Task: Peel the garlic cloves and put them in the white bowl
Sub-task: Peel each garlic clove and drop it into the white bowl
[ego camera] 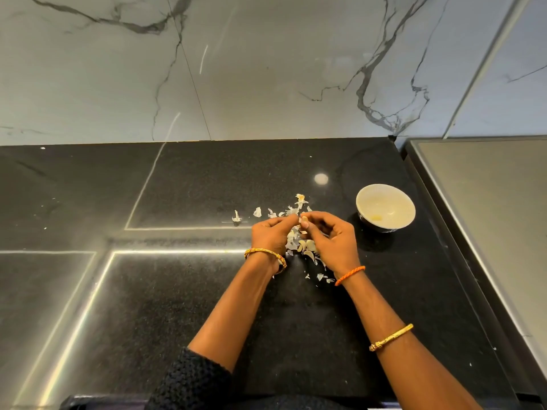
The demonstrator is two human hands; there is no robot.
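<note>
Together, my left hand (pixel 271 235) and right hand (pixel 332 237) pinch one small pale garlic clove (pixel 304 222) between fingertips. Under my hands lie more cream cloves (pixel 307 250) and papery white skins (pixel 276 213) on the black stone table (pixel 183 291). Just right of my right hand stands the white bowl (pixel 384 207).

Both bare forearms are extended from the lower edge of the frame toward its centre, converging. The left hand (pixel 270 233) and the right hand (pixel 333 236) are brought together just right of centre, backs upward, fingers curled inward. A small pale garlic clove (pixel 305 222) is pinched between the fingertips of both hands, held above the surface.
</note>
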